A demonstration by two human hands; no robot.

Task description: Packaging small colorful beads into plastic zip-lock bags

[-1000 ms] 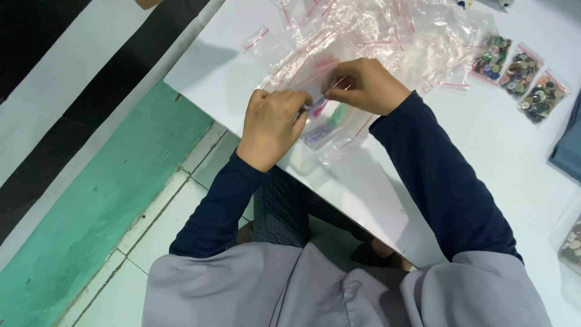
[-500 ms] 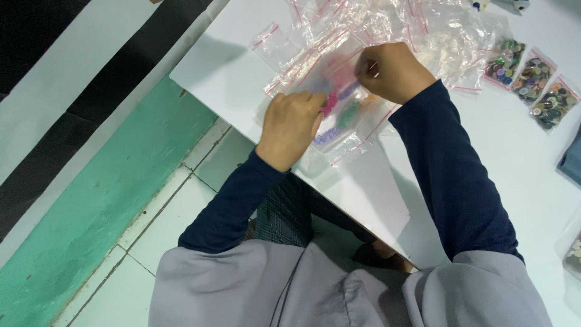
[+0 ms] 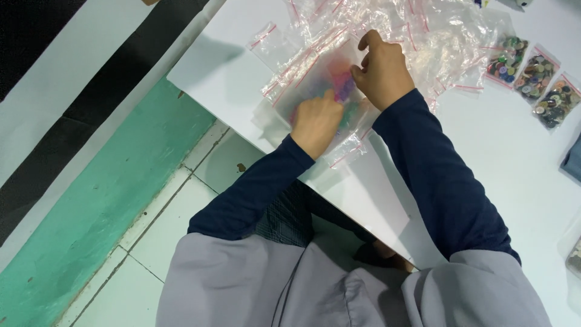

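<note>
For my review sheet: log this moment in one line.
left hand: on clear bag | right hand: pinching bag | white table

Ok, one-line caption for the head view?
Both hands, left hand and right hand, work on clear zip bags on a white table.

The left hand (image 3: 316, 121) lies on a small clear bag (image 3: 330, 91) with a red zip strip, on the near edge of the white table (image 3: 502, 157). Some coloured pieces show through the plastic, blurred. The right hand (image 3: 380, 71) pinches the far side of the same bag with bent fingers. Behind the hands there is a heap of empty clear bags (image 3: 423, 30). To the right, well apart, three filled bags of buttons (image 3: 534, 79) lie in a row.
</note>
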